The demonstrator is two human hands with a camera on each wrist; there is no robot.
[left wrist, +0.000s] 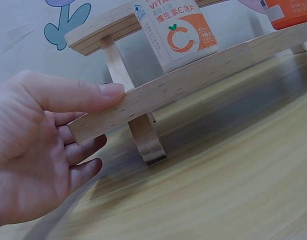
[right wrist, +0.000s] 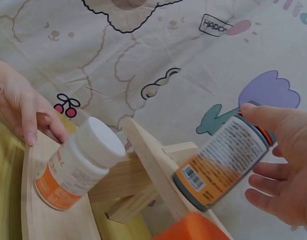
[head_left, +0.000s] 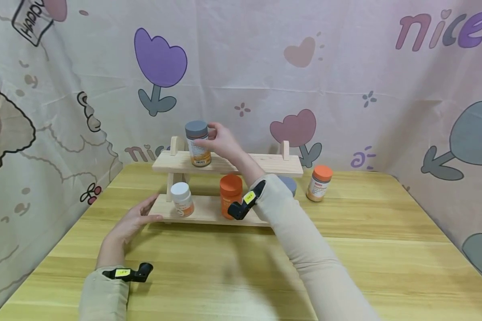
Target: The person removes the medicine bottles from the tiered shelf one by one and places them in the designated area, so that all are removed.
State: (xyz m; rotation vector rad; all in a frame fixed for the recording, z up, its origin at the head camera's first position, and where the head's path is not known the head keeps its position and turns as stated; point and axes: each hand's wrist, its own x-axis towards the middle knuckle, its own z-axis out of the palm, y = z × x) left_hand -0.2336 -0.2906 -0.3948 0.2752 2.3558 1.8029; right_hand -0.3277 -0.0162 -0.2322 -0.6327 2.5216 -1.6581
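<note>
My right hand (head_left: 225,142) holds a grey-capped pill bottle (head_left: 200,147) between thumb and fingers, close to its cap. The bottle is nearly upright, its base at the left part of the upper board (head_left: 271,162) of a two-tier wooden shelf. Its label is white and orange with a barcode, seen in the right wrist view (right wrist: 221,155). With the thumb on top, my left hand (left wrist: 48,130) grips the left end of the lower board (left wrist: 158,92). Close to that hand, a white vitamin C bottle (head_left: 182,200) stands on the lower board.
An orange bottle (head_left: 230,191) stands mid-way along the lower board. Further right, a grey cap (head_left: 289,185) shows partly behind my right sleeve. On the table right of the shelf stands an orange-capped bottle (head_left: 319,185). A printed cloth (head_left: 233,53) hangs behind.
</note>
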